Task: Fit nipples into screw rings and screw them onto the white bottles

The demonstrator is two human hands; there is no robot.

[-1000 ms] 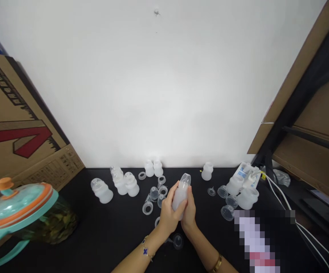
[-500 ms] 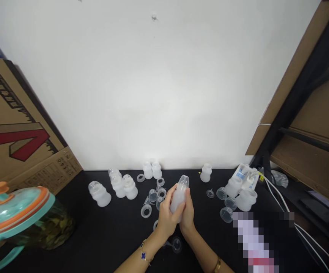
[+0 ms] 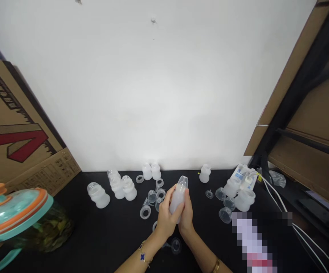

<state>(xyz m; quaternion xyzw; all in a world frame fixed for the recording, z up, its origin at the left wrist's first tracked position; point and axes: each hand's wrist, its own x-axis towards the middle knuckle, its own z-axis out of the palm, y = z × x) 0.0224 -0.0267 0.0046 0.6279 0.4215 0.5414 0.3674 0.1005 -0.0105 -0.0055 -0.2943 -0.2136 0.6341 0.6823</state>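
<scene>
Both my hands are wrapped round one white baby bottle (image 3: 177,199) with a clear dome cap on top, tilted slightly to the right. My left hand (image 3: 166,212) grips its left side, thumb across the front. From the right, my right hand (image 3: 186,214) closes on the bottle, its fingers partly hidden. Just left of the hands lie white collar rings (image 3: 145,212) and clear caps (image 3: 152,196). A clear round piece with a narrow stem (image 3: 176,245) lies below the wrists.
Capped bottles (image 3: 98,196) stand at left, uncapped bottles (image 3: 147,171) by the wall. More bottles (image 3: 244,200) and clear caps (image 3: 225,215) sit at right beside a power strip (image 3: 248,180) with white cables. A teal-lidded jug (image 3: 19,216) occupies the left front; cardboard (image 3: 24,113) flanks it.
The whole view has shifted very slightly. Both hands keep their hold on the bottle, with no clear change in grip.
</scene>
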